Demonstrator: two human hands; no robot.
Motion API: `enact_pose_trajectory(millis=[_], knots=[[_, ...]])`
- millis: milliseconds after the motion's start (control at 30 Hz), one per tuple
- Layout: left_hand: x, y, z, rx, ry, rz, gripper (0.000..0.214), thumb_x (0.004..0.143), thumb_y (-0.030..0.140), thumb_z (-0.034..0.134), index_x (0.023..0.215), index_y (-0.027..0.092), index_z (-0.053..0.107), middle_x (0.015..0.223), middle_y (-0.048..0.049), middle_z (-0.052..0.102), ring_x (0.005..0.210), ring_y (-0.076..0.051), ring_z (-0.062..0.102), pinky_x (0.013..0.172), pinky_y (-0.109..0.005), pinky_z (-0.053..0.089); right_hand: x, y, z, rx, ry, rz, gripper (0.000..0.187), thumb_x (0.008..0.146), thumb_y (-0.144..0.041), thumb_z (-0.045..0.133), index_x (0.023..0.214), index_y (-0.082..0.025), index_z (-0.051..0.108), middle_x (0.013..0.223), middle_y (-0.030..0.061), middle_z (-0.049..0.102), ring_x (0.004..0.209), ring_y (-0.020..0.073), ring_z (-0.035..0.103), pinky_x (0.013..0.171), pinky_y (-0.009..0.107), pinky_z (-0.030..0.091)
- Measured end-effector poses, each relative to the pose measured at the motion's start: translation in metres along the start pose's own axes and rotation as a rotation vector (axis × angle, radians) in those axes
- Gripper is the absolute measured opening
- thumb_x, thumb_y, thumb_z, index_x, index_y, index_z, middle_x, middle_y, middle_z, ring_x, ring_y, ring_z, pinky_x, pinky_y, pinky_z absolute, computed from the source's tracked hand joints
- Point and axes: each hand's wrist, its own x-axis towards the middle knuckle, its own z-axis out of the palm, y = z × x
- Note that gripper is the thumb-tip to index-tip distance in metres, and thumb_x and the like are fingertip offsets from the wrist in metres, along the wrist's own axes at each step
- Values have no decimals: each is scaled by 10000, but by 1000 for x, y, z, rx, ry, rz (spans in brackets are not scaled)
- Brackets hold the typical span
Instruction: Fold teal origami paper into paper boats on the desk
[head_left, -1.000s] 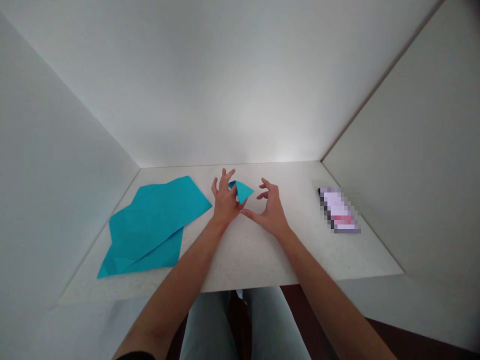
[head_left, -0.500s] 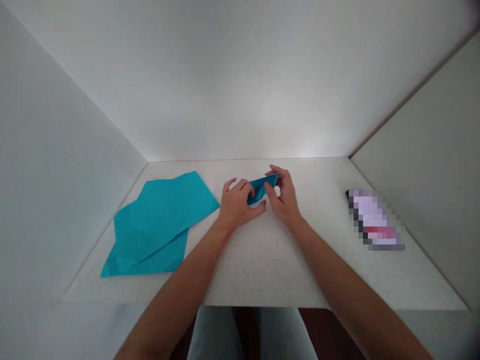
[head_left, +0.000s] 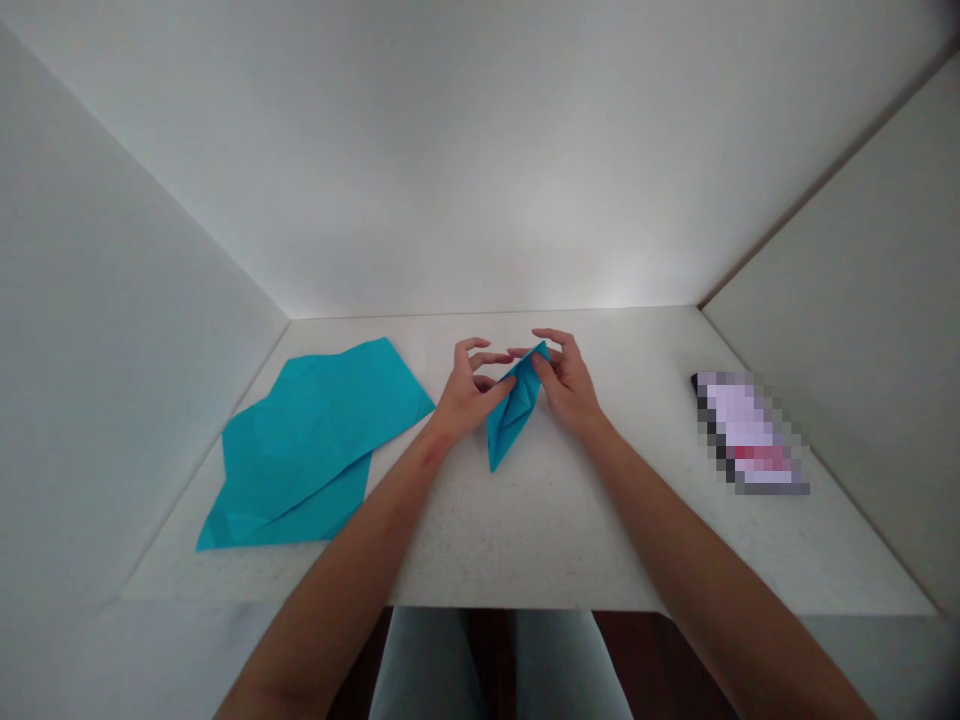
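The folded blue paper (head_left: 512,408) sits mid-frame, its top end pinched narrowly by the right hand (head_left: 568,385); the left hand (head_left: 466,392) stays half-open, thumb at its edge. A larger blue sheet (head_left: 315,445) lies left.

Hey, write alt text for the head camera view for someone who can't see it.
A person's right hand pinches the upper tip of a narrow folded teal paper on a speckled white tabletop, with the left hand curled beside it. A larger creased teal sheet lies to the left, a blurred flat object to the right.
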Motion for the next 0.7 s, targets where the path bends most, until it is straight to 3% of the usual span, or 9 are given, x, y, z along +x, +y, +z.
enact_pose_trajectory(millis=[67,167,267,333,433,533,600,700], knots=[[1,-2,0,11,-35,-36,475,903,425,811,1257,256,544,1142,-55,761,718,-116,686,647,-244,522,0,1,1,-28,5,-48,421,1075,-568,623,1381,-328,461,1196,86,813,959,244,768,831,427,626],[2,-5,0,73,-18,-26,293,962,403,735,1167,218,637,989,-27,719,712,-113,663,639,-232,509,1,0,2,-225,114,-197,254,1044,-447,660,1181,-304,501,1225,92,715,1051,251,690,826,422,600],[2,-6,0,119,36,-1,377,1003,334,668,1365,247,613,1042,-25,710,654,-95,621,594,-226,481,3,-3,2,-411,262,-291,222,988,-384,710,1029,-291,513,1133,81,606,997,254,592,748,405,556],[2,-5,1,147,50,26,425,1022,296,620,1445,263,591,1103,-43,720,688,-107,643,622,-240,510,4,-5,1,-477,290,-306,212,980,-366,724,977,-287,526,1052,67,579,936,253,552,718,405,519],[2,-6,3,178,71,67,342,1006,250,603,1345,245,647,1163,-66,732,836,-151,707,726,-276,574,5,-6,-1,-575,195,-330,139,997,-315,700,923,-278,589,919,38,583,891,258,548,787,437,489],[3,-9,5,173,79,68,291,979,235,616,1269,221,644,1177,-80,731,866,-163,712,747,-296,591,4,-7,-2,-618,110,-340,31,1020,-273,648,1042,-279,669,850,17,605,856,258,554,861,465,457],[2,-10,5,177,74,82,312,971,230,619,1283,217,629,1197,-89,726,880,-165,710,754,-304,597,4,-7,-2,-602,73,-331,117,1071,-308,576,1101,-280,685,898,29,661,881,263,570,886,475,443],[-1,-9,6,237,78,142,392,934,186,632,1323,225,616,1259,-102,711,997,-189,715,823,-331,614,4,-7,-1,-588,51,-298,311,1127,-477,509,946,-273,660,891,38,665,868,260,562,874,476,433]])
